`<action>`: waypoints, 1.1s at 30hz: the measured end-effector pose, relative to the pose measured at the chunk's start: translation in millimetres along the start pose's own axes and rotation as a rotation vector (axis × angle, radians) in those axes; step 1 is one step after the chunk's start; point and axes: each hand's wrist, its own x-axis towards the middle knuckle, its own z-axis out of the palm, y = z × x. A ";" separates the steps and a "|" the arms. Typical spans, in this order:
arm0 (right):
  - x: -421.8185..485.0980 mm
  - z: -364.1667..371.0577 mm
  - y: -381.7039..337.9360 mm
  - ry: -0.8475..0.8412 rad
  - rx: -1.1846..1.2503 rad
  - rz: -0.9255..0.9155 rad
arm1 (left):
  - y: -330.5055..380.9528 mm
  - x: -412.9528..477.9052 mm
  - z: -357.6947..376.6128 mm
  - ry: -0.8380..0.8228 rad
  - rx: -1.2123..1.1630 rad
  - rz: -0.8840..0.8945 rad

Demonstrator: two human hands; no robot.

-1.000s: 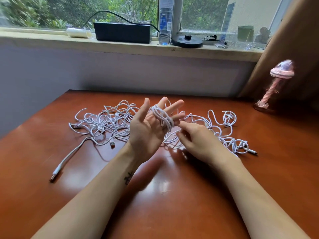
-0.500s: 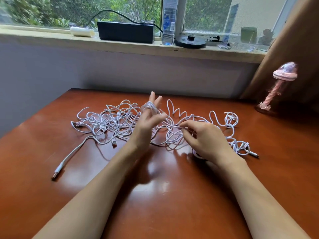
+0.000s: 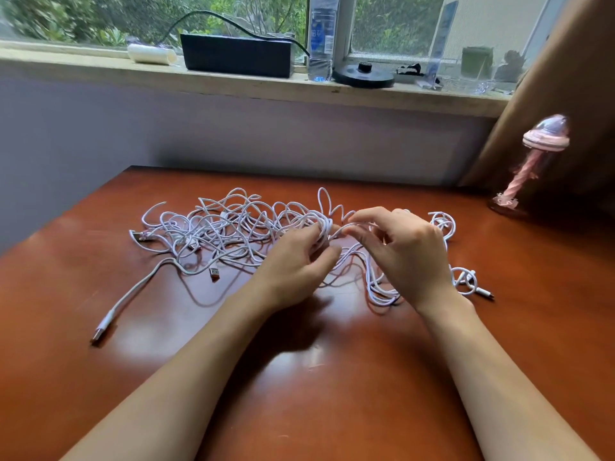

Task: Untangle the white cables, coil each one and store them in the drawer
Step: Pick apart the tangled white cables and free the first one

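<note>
The left hand [image 3: 299, 257], raised and splayed a second ago, is now lowered, its fingers [image 3: 312, 232] curled round a few wound loops of the thin white cables [image 3: 226, 227]. The right hand [image 3: 409, 257] pinches the feeding strand. The main tangle lies towards the far edge of the glossy red-brown wooden table [image 3: 299, 394]. Coiling has only just begun.

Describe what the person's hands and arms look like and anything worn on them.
The left hand and right hand wear no gloves, rings or watch. The left forearm and right forearm are bare to the frame's edge: no sleeves, no marking visible.
</note>
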 end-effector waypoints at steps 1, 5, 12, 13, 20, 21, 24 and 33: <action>0.2 -1.4 0.7 0.011 -0.001 0.013 | 2.1 -0.9 0.1 0.014 -0.021 0.001; 1.7 -3.8 3.7 0.009 -0.017 0.073 | 8.1 -1.6 -0.1 0.027 -0.103 -0.019; -3.4 5.7 16.4 -0.141 0.004 0.179 | 25.1 2.0 -8.6 0.110 -0.731 -0.307; -4.4 6.5 19.0 -0.169 0.016 0.190 | 25.5 3.2 -10.8 0.114 -0.801 -0.337; -5.7 9.2 19.0 -0.266 0.061 0.193 | 32.8 1.4 -15.9 -0.195 -1.235 -0.440; -6.3 8.7 19.2 -0.275 0.050 0.196 | 34.2 1.3 -16.6 -0.242 -1.269 -0.433; -8.7 11.1 19.3 -0.314 0.013 0.200 | 37.7 1.4 -16.4 -0.299 -1.317 -0.374; -14.3 21.4 3.0 -0.527 0.055 0.146 | 39.9 3.9 -16.6 -0.160 -1.398 -0.365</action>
